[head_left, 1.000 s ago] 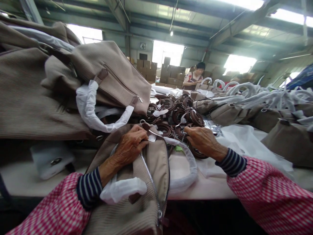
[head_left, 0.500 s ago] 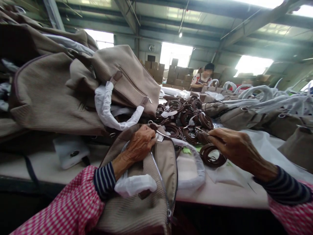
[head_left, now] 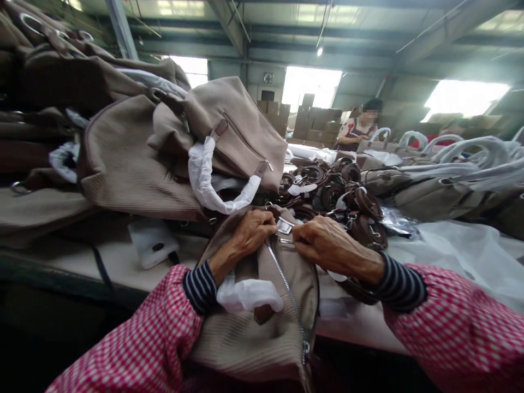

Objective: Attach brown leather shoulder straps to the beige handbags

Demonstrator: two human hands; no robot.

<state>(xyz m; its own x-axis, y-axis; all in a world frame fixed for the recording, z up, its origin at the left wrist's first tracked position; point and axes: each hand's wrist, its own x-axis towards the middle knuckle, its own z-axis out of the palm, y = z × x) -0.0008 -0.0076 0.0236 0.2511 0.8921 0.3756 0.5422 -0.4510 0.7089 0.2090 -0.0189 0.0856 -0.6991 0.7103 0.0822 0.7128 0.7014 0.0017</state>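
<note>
A beige ribbed handbag [head_left: 254,333] lies in front of me over the table edge, its zipper [head_left: 289,289] open along the top. My left hand [head_left: 251,232] is closed on the bag's top corner by the metal ring. My right hand [head_left: 327,245] is closed on a coiled brown strap [head_left: 360,292], pressed against the bag's opening right next to the left hand. A white-wrapped handle [head_left: 249,295] lies across the bag below my left wrist.
Stacked beige handbags [head_left: 135,158] rise at the left, one with a wrapped handle [head_left: 208,185]. A heap of coiled brown straps [head_left: 344,191] lies behind my hands. More bags [head_left: 442,191] and plastic sheeting [head_left: 462,251] fill the right. A person [head_left: 360,131] sits far back by cardboard boxes [head_left: 311,120].
My right hand took a coiled brown strap from the heap and brought it left to the bag's opening, beside the left hand. The view shifted left.
</note>
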